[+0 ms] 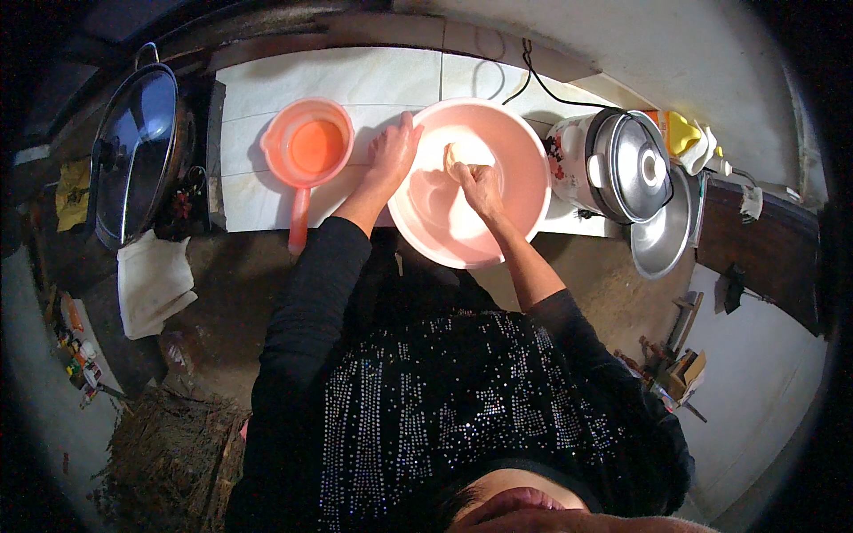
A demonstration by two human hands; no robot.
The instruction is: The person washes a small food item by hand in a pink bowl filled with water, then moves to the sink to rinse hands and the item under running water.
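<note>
A large pink plastic basin (pixel 526 206) sits at the front edge of the white tiled counter, its near rim jutting past it. Pale white matter (pixel 466 213), too bright to identify, covers part of its floor. My left hand (pixel 393 156) grips the basin's left rim from outside. Inside the basin, my right hand (pixel 481 188) holds a small pale object (pixel 451 154) whose kind I cannot make out. To the left, a pink plastic dipper (pixel 273 150) with orange-looking contents stands on the counter, handle towards me.
A rice cooker (pixel 573 156) with a metal lid stands right of the basin; a metal bowl (pixel 656 240) is beside it. Black cables (pixel 560 100) run behind. At left are a lidded wok (pixel 136 146) and a white cloth (pixel 153 283). Brushwood (pixel 166 460) lies on the floor.
</note>
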